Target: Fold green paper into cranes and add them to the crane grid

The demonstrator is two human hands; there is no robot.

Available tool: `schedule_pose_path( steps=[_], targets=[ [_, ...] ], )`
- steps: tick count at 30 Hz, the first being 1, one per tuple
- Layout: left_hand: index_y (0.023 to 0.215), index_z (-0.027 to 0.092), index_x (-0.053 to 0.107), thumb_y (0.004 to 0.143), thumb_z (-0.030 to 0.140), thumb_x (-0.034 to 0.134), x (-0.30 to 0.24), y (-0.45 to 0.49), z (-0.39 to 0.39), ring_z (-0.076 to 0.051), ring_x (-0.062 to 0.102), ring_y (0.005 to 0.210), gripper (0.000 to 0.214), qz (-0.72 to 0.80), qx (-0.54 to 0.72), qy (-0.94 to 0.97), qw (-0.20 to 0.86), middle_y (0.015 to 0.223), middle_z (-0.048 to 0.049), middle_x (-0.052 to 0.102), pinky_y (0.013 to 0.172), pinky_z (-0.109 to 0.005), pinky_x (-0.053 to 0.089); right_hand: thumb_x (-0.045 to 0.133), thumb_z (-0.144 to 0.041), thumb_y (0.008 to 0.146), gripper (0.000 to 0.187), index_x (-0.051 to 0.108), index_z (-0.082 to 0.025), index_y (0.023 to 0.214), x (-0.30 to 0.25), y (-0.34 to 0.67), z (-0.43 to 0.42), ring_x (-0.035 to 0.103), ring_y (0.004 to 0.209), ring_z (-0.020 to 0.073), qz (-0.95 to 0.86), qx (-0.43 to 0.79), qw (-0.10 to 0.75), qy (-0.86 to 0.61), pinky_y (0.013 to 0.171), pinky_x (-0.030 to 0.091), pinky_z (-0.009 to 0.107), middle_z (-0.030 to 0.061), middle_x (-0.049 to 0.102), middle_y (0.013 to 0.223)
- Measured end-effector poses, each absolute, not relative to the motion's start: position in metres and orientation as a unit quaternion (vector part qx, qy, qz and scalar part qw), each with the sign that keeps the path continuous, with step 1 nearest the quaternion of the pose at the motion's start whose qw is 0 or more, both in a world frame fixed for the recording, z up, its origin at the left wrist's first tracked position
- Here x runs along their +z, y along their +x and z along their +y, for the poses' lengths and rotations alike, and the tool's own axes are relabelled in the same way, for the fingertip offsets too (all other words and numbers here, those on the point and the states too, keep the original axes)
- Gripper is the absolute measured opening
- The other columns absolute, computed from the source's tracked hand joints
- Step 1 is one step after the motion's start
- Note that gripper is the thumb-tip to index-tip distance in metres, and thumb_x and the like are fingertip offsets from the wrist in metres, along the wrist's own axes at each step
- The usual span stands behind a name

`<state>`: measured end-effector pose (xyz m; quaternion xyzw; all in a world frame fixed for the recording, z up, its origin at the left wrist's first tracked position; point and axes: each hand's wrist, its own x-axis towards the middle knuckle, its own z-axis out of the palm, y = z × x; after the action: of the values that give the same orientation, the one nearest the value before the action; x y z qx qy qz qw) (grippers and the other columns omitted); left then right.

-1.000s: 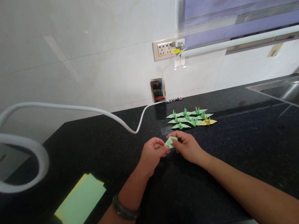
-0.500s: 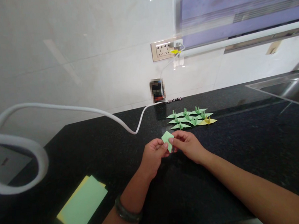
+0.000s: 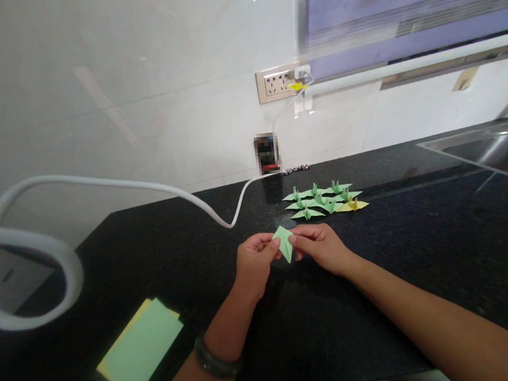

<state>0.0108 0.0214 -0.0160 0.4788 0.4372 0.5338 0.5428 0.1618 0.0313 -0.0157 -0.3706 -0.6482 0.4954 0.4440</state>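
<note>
A small folded green paper (image 3: 284,242), kite-shaped with its tip pointing down, is held just above the black counter (image 3: 419,247). My left hand (image 3: 254,261) pinches its left edge and my right hand (image 3: 319,245) pinches its right edge, fingers curled. A dark bracelet sits on my left wrist. Just beyond my hands lies a cluster of several finished green paper cranes (image 3: 317,201) with one yellow crane (image 3: 352,205) at its right end.
Green and yellow paper sheets (image 3: 137,352) lie stacked at the counter's near left. A white cable (image 3: 102,183) runs from a wall socket (image 3: 278,84) across the counter and loops close to the camera at left. A steel sink (image 3: 494,148) is at far right.
The paper has been turned between my fingers: it lay flat and low between the hands, then rose, and now shows as an upright kite shape. Both hands stayed in place.
</note>
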Motion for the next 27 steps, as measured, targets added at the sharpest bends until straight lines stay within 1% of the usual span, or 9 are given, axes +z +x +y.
schedule_pose_path(
  steps=[5,8,12,15,22,27],
  targets=[
    [0.077,0.011,0.059,0.063,0.027,0.062,-0.0157,0.0112,0.0211,-0.008,0.054,0.052,0.021,0.433,0.533,0.473,0.552,0.060,-0.0009,0.061,0.054,-0.022,0.044,0.049,-0.027,0.076,0.021,0.064,-0.014,0.083,-0.0148,0.1634,0.0309,0.047,0.048,0.0070,-0.662,0.469,0.448,-0.374,0.051,0.039,0.021,-0.0009,0.053,0.058],
    [0.077,0.012,0.058,0.064,0.027,0.062,-0.0166,0.0112,0.0218,-0.008,0.054,0.053,0.021,0.430,0.532,0.471,0.557,0.061,-0.0009,0.061,0.055,-0.022,0.045,0.051,-0.027,0.075,0.020,0.063,-0.013,0.081,-0.0137,0.1615,0.0307,0.048,0.048,0.0069,-0.640,0.498,0.453,-0.371,0.050,0.039,0.021,-0.0003,0.054,0.060],
    [0.078,0.012,0.057,0.065,0.027,0.061,-0.0179,0.0106,0.0224,-0.009,0.055,0.055,0.020,0.426,0.532,0.467,0.563,0.064,-0.0014,0.061,0.057,-0.023,0.045,0.056,-0.026,0.071,0.019,0.058,-0.013,0.084,-0.0162,0.1577,0.0315,0.049,0.047,0.0066,-0.596,0.546,0.468,-0.356,0.048,0.040,0.021,-0.0007,0.056,0.062],
    [0.077,0.012,0.056,0.065,0.026,0.061,-0.0172,0.0101,0.0220,-0.009,0.055,0.056,0.019,0.424,0.531,0.461,0.571,0.066,-0.0014,0.061,0.057,-0.024,0.045,0.059,-0.024,0.069,0.018,0.056,-0.014,0.083,-0.0187,0.1565,0.0318,0.049,0.046,0.0062,-0.584,0.555,0.482,-0.345,0.048,0.040,0.020,-0.0025,0.054,0.059],
    [0.078,0.012,0.055,0.065,0.025,0.061,-0.0140,0.0109,0.0203,-0.009,0.056,0.058,0.019,0.413,0.525,0.464,0.581,0.067,-0.0018,0.061,0.058,-0.024,0.046,0.056,-0.025,0.071,0.013,0.055,-0.013,0.078,-0.0177,0.1568,0.0313,0.050,0.046,0.0062,-0.584,0.548,0.482,-0.356,0.047,0.040,0.020,-0.0019,0.055,0.058],
    [0.080,0.013,0.055,0.064,0.023,0.062,-0.0135,0.0118,0.0206,-0.008,0.054,0.054,0.020,0.406,0.531,0.469,0.577,0.062,0.0003,0.060,0.054,-0.021,0.044,0.058,-0.023,0.069,0.018,0.056,-0.015,0.085,-0.0168,0.1566,0.0316,0.049,0.044,0.0057,-0.570,0.557,0.493,-0.350,0.045,0.040,0.019,-0.0037,0.054,0.056]
  ],
)
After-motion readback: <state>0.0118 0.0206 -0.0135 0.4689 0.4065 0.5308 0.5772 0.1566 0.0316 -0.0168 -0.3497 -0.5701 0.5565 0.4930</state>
